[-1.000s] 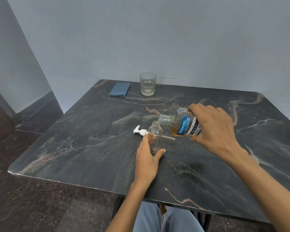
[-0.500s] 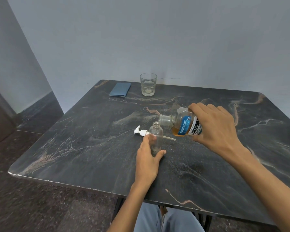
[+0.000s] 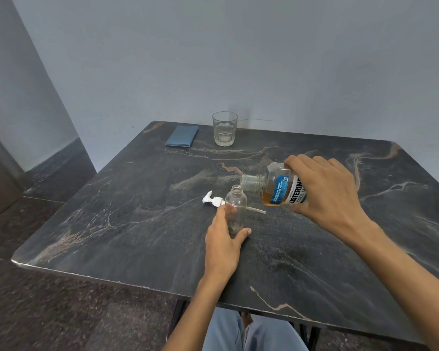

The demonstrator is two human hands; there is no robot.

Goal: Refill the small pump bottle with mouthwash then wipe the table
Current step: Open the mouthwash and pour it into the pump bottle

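Grip, left: left hand [image 3: 223, 239] wrapped around the lower part of the small bottle [image 3: 235, 211], thumb on one side, fingers on the other, holding it upright on the counter [image 3: 137, 236].
Grip, right: right hand [image 3: 325, 191] closed over the body of the mouthwash bottle [image 3: 276, 188], tipped nearly level with its open neck pointing left.
Small bottle: clear, uncapped, standing mid-counter; it looks empty apart from a dark trace at the bottom.
Mouthwash bottle: clear, blue label, amber liquid pooled in its lower side; its mouth sits just above and to the right of the small bottle's mouth. No stream can be made out between them.
Pump [image 3: 213, 200]: white head with its tube, lying flat on the counter just behind the small bottle.
Glass [image 3: 224, 129]: upright near the far edge, some clear liquid inside.
Cloth [image 3: 182, 136]: blue, folded, just left of the glass.
Counter: dark marble with pale veins, against a grey wall.
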